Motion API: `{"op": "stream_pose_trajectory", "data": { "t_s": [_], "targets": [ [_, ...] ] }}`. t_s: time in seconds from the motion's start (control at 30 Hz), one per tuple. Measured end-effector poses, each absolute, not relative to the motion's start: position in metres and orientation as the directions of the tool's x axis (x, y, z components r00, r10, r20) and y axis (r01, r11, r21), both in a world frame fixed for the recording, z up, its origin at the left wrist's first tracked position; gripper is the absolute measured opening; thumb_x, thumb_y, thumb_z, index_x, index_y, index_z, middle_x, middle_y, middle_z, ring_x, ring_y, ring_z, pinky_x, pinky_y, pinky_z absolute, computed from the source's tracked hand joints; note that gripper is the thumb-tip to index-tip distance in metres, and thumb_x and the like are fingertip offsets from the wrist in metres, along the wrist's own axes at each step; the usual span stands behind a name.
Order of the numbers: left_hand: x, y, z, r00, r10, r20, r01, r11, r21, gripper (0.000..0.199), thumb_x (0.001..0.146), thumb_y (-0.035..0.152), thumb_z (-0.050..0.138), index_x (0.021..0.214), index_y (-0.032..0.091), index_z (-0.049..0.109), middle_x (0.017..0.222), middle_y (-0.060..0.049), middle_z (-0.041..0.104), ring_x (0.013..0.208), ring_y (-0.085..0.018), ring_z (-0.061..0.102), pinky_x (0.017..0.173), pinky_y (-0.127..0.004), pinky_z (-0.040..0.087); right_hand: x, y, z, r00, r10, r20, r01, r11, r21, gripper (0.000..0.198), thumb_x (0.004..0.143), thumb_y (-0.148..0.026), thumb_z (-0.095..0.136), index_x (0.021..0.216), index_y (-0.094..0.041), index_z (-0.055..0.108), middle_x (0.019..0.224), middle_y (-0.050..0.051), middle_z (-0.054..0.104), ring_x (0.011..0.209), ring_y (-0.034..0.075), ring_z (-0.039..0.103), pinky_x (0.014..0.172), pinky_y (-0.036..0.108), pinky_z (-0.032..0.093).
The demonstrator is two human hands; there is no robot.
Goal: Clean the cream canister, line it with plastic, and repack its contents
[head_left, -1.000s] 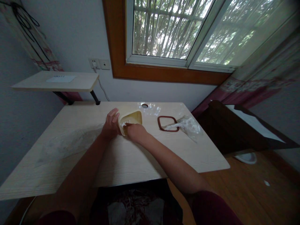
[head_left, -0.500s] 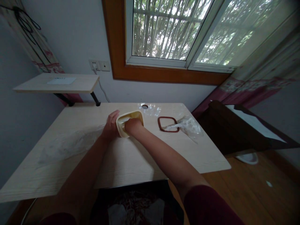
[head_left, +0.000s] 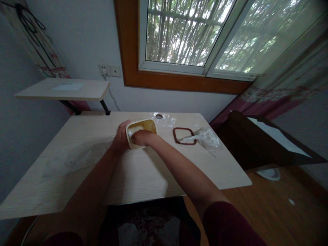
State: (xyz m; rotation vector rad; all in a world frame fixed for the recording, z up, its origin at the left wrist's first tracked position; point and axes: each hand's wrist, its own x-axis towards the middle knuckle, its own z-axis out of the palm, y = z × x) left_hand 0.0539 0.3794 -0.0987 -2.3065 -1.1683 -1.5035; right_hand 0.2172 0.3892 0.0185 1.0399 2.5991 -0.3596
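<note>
A cream-coloured rectangular plastic container point(head_left: 150, 126) with rounded corners is tilted on the desk, its opening facing me. My left hand point(head_left: 121, 137) grips its left wall, thumb side towards the rim. My right hand point(head_left: 141, 137) reaches inside, fingers curled down against the left part of the interior. Something pale shows by those fingertips, but I cannot make out what it is. To the right lies a reddish-brown rounded rectangular ring point(head_left: 182, 128). A crumpled clear plastic bag point(head_left: 208, 137) touches its right side.
A clear plastic sheet or bag point(head_left: 74, 155) lies on the left of the pale wooden desk point(head_left: 143, 184). A raised shelf point(head_left: 89, 89) with a paper label stands at the back left. Near the back edge is a cable hole point(head_left: 159, 116). A dark brown piece of furniture point(head_left: 246, 143) is on the right.
My right hand has shifted slightly left inside the container, towards its left wall. The container has tilted a little, while my left hand keeps its hold.
</note>
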Motion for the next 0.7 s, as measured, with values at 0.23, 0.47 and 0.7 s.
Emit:
{"op": "stream_pose_trajectory", "data": {
  "t_s": [0.23,0.47,0.7],
  "targets": [
    [0.054,0.381,-0.097,0.270,0.437,0.858,0.708,-0.694,0.130,0.073,0.094,0.041,0.065,0.149,0.011,0.027,0.146,-0.029,0.046,0.140,-0.037,0.047,0.110,-0.060,0.049,0.221,0.390,0.017,-0.694,0.613,-0.379,0.697,0.704,-0.138,0.038,0.098,-0.023,0.051,0.130,-0.014,0.069,0.126,0.017,0.072,0.117,0.027,0.069,0.097,0.032,0.054],
    [0.054,0.381,-0.097,0.296,0.426,0.855,0.715,-0.692,0.098,0.079,0.093,0.036,0.066,0.153,0.015,0.020,0.146,-0.029,0.044,0.139,-0.040,0.048,0.105,-0.063,0.051,0.222,0.391,0.009,-0.578,0.735,-0.355,0.797,0.602,-0.050,0.041,0.095,-0.023,0.051,0.129,-0.006,0.068,0.155,0.030,0.042,0.114,0.033,0.070,0.095,0.042,0.058],
    [0.053,0.382,-0.099,0.322,0.434,0.841,0.712,-0.697,0.087,0.076,0.094,0.038,0.062,0.154,0.015,0.021,0.148,-0.030,0.042,0.140,-0.042,0.046,0.105,-0.068,0.050,0.215,0.392,-0.001,-0.469,0.815,-0.341,0.862,0.507,0.026,0.046,0.097,-0.020,0.048,0.137,-0.003,0.061,0.147,0.032,0.050,0.124,0.037,0.064,0.097,0.047,0.057]
  ]
}}
